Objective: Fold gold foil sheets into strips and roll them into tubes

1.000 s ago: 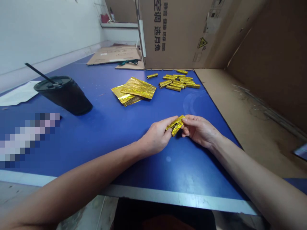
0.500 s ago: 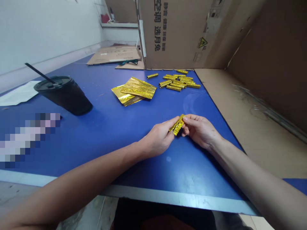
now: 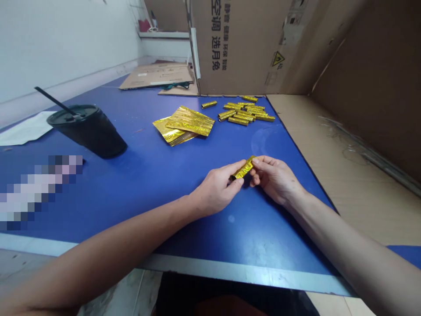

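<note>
Between my two hands, above the blue table (image 3: 184, 175), is a narrow folded strip of gold foil paper (image 3: 244, 169). My left hand (image 3: 219, 186) pinches its near left end, fingers along the far side and thumb on the near side. The far right end is pinched by the thumb and fingers of my right hand (image 3: 271, 175). Farther back lie flat gold foil sheets (image 3: 190, 120), stacked askew. To their right, several folded gold foil pieces (image 3: 241, 115) rest in a loose pile, with one folded piece (image 3: 209, 105) lying apart.
A dark cup (image 3: 95, 131) with a black straw stands on the left, near a white paper (image 3: 29, 127). Cardboard flats (image 3: 158, 75) lie at the back. A large cardboard box (image 3: 246, 48) rises behind the pile, and its cardboard continues along the right side.
The gold foil paper had two parts spread apart; now it is closed into one narrow strip. My left thumb has moved up onto it. My right hand has hardly moved.
</note>
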`<state>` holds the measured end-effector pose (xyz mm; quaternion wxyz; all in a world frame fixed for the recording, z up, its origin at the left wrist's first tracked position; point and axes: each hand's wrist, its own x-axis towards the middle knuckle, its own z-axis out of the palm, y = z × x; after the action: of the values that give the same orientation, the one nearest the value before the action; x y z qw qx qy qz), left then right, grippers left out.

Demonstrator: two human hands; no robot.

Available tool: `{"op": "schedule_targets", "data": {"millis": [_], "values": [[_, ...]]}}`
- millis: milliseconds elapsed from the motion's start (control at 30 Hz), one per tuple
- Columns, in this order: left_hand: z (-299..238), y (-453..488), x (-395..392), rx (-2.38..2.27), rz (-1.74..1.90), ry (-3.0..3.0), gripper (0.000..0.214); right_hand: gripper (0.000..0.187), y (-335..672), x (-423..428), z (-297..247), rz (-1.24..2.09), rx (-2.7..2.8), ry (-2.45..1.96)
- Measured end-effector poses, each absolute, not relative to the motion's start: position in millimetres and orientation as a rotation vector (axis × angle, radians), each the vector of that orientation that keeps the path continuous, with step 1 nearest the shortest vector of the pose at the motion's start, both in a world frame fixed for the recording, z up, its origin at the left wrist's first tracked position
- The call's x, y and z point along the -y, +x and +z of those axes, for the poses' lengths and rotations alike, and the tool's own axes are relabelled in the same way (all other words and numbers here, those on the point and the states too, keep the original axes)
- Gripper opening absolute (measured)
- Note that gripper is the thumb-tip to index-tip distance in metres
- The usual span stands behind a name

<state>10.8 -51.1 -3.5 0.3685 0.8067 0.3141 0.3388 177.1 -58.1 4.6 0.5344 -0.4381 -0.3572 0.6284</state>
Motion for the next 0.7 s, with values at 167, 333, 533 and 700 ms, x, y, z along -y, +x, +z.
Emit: {"op": "schedule_targets", "data": {"millis": [167,333,533,700], "values": [[-7.4,10.1,48.9,-0.750,0.916,1.983,0.044,0.016,177.8,59.2,7.1,1.520,0.882,-1.022],[-9.3,10.4,46.7,-0.728,0.940,1.896,0.042,0.013,179.9,59.2,6.7,1.536,0.924,-1.012],[-9.2,8.4,44.9,-0.723,0.930,1.900,0.041,0.011,181.1,58.4,7.5,1.460,0.883,-1.073],[-6.4,6.2,42.0,-0.739,0.936,1.917,0.039,0.011,183.2,58.7,9.1,1.412,0.934,-1.116]]}}
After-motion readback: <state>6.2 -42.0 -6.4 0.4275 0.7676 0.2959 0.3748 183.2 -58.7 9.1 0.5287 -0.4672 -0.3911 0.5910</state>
